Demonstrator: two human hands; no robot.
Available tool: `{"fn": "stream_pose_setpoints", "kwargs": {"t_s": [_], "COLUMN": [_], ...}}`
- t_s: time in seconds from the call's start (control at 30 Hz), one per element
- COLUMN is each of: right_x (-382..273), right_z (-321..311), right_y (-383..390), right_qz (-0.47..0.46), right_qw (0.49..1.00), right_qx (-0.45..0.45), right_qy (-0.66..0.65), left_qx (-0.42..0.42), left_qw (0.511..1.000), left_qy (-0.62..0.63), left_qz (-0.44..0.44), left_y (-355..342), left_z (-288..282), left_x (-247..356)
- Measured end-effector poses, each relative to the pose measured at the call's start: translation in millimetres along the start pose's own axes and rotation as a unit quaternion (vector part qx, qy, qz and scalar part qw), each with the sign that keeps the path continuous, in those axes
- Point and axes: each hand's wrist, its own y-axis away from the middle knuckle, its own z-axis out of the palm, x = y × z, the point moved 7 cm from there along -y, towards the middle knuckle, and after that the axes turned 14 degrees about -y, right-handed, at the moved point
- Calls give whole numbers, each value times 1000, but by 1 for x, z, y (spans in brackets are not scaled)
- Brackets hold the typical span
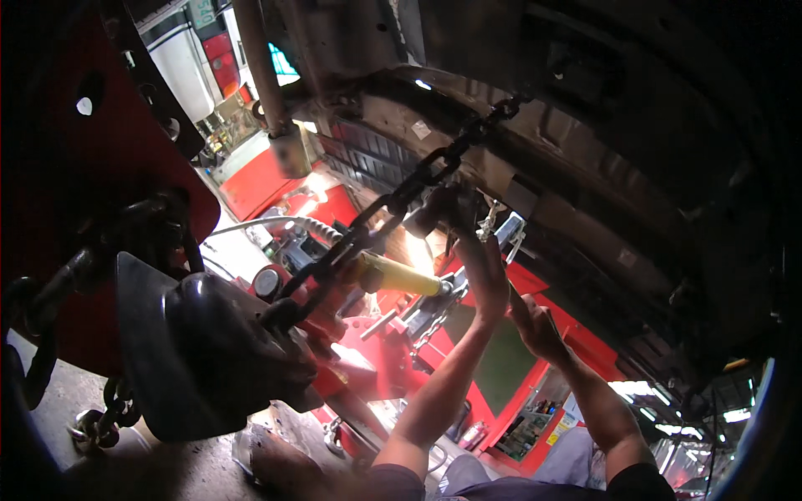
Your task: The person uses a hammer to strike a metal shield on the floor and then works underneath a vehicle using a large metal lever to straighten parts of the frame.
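Observation:
Both my arms reach up under a dark vehicle underbody (576, 167). My left hand (487, 271) is closed, partly in shade, on what looks like a hammer; its dark rounded head (430, 210) shows just beyond that hand, close to the chain. Lower and to the right, my right hand (537, 327) is wrapped round the thin handle end. A heavy dark chain (393, 203) slants taut past the hammer head, from the underbody down to a large black metal fitting (213, 351) at left. Shadow hides the exact grip of the left fingers.
A red slotted metal post (159, 209) with hanging chain links stands close on the left. Beyond the chain are a yellow cylinder (401, 275), a ribbed hose (313, 227) and red frame parts (380, 342). A round pole (259, 67) rises at upper left.

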Motion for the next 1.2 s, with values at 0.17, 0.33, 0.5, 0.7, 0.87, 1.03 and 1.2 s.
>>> {"fn": "stream_pose_setpoints", "kwargs": {"t_s": [0.17, 0.33, 0.5, 0.7, 0.87, 1.03, 1.2], "right_x": [21, -11, -6, 20, 6, 32, -8], "right_z": [32, 36, 44, 54, 47, 42, 46], "right_y": [-10, -19, -25, -25, -32, -18, -39], "right_qz": [184, -30, -82, -35, 43, -60, -65], "right_qw": [950, 981, 986, 994, 981, 996, 989], "right_qx": [-30, -9, 2, 45, 4, 11, 12], "right_qy": [-252, -193, -145, -89, -187, -71, -129], "left_qx": [-113, -114, 13, -80, -112, -112, -79], "left_qw": [993, 992, 977, 995, 993, 978, 997], "left_qy": [28, 57, -153, -57, -26, 140, -20], "left_qz": [-3, 8, 147, -16, -24, -102, 5], "left_y": [6, 39, 39, 23, 19, 44, 44], "left_z": [8, 0, -29, -25, -11, 0, -9], "left_x": [-37, -47, -16, -7, -36, -29, -22]}}
